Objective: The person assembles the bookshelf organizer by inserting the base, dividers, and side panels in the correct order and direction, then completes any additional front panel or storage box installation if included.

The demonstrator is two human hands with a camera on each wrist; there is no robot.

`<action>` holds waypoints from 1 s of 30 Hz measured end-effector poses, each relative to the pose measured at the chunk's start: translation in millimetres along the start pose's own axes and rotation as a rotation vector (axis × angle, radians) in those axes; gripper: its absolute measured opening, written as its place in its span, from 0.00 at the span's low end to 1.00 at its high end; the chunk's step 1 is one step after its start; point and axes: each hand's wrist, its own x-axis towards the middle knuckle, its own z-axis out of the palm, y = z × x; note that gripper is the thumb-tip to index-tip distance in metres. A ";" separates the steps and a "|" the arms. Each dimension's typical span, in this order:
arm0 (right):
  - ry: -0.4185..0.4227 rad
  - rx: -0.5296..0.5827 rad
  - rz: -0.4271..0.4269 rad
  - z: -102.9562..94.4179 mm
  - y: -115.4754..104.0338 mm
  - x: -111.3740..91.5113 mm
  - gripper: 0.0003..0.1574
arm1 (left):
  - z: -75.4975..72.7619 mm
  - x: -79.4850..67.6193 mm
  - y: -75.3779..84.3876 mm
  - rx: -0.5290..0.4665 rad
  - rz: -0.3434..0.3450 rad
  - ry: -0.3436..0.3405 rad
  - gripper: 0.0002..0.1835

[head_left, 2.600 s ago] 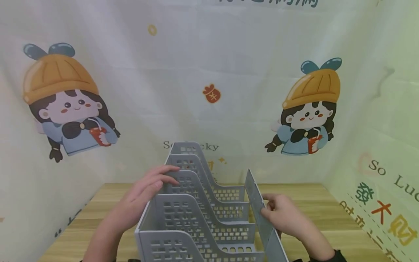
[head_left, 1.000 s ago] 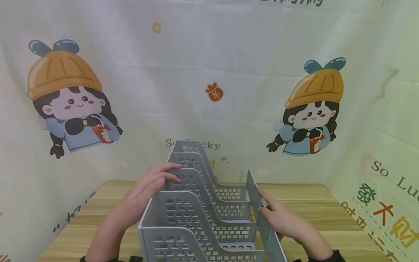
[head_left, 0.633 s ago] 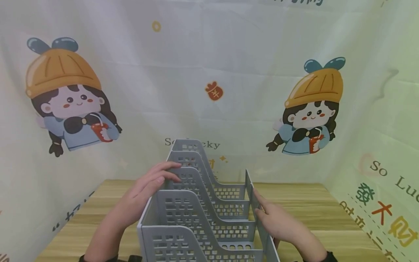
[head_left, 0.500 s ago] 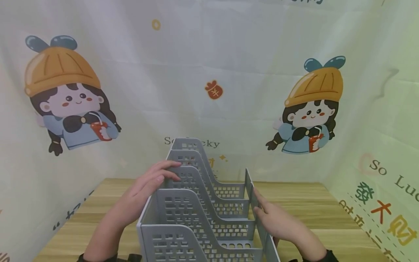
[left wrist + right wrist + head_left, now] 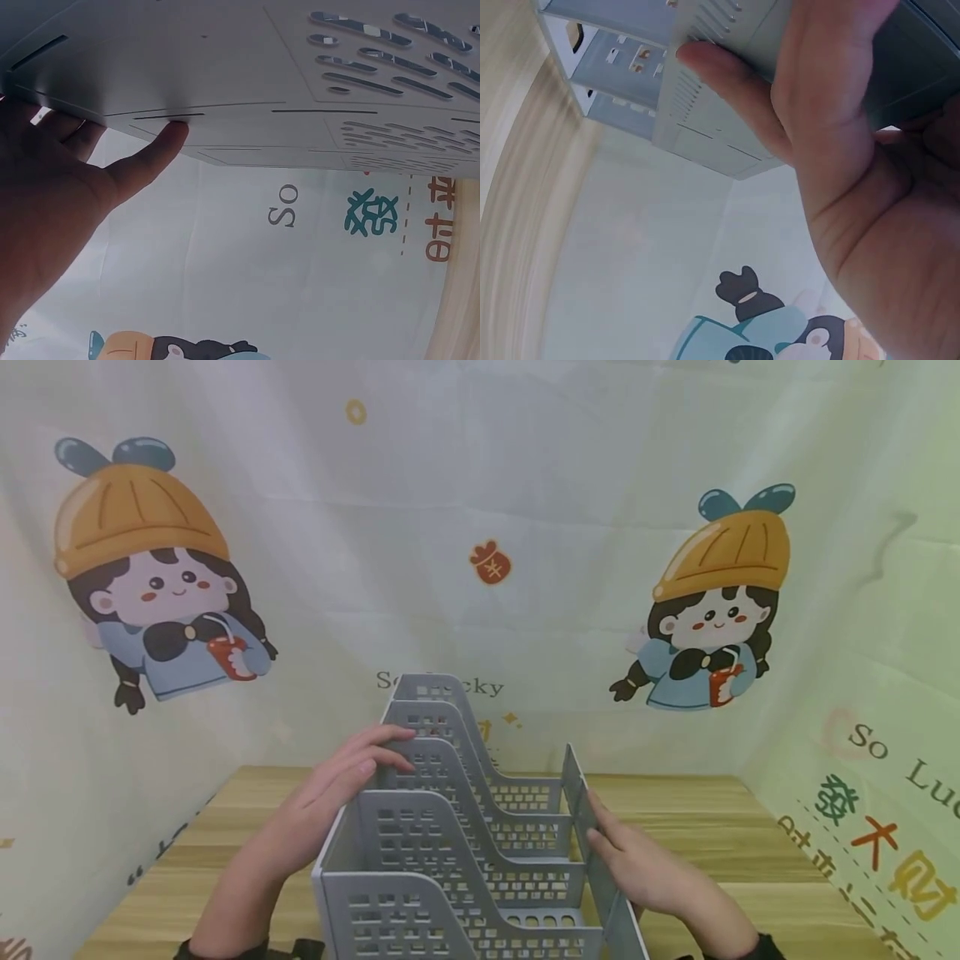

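Observation:
A grey plastic file organizer (image 5: 408, 802) with several slanted, perforated dividers stands on the table in the head view. My left hand (image 5: 330, 806) grips its tall back wall, fingers hooked over the top edge; in the left wrist view the thumb (image 5: 154, 161) presses the wall's outer face. A flat grey panel (image 5: 581, 802) runs along the low front ends of the dividers. Against its outer face lies my right hand (image 5: 648, 864), index finger and thumb extended. The right wrist view shows a finger (image 5: 727, 79) resting on the panel; the other fingertips are hidden.
The wood-grain table (image 5: 712, 827) extends behind and to both sides of the organizer. A pale printed cloth (image 5: 480, 635) hangs behind and at the sides. The organizer's near end runs out of the head view.
The right hand has slid forward, its bent fingers straightening along the panel. The panel swung slightly toward the dividers, then back out. The left hand keeps its hold, and the head view has tilted slightly.

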 end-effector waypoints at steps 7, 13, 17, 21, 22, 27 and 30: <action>0.015 -0.024 0.010 0.7 -1.6 -0.2 0.41 | -3.7 -0.4 7.0 -0.041 -0.081 -0.070 0.24; 0.008 -0.021 0.024 -0.4 -1.0 0.5 0.41 | -3.0 -0.2 7.6 -0.068 -0.081 -0.095 0.24; -0.012 -0.010 0.012 -3.5 1.1 1.2 0.41 | -3.2 -0.3 8.1 -0.108 -0.095 -0.133 0.24; -0.017 -0.011 0.003 -4.6 1.1 2.9 0.40 | -5.4 -1.2 6.9 -0.141 -0.114 -0.167 0.24; -0.015 -0.013 -0.001 -4.4 0.5 3.5 0.40 | -6.0 -2.2 6.9 -0.152 -0.122 -0.171 0.24; 0.030 -0.063 0.003 -2.2 -10.5 9.5 0.39 | -7.8 -4.5 7.9 -0.185 -0.122 -0.157 0.23; 0.145 -0.202 -0.005 -5.0 -24.8 14.7 0.36 | -7.0 -1.7 8.4 -0.186 -0.110 -0.154 0.23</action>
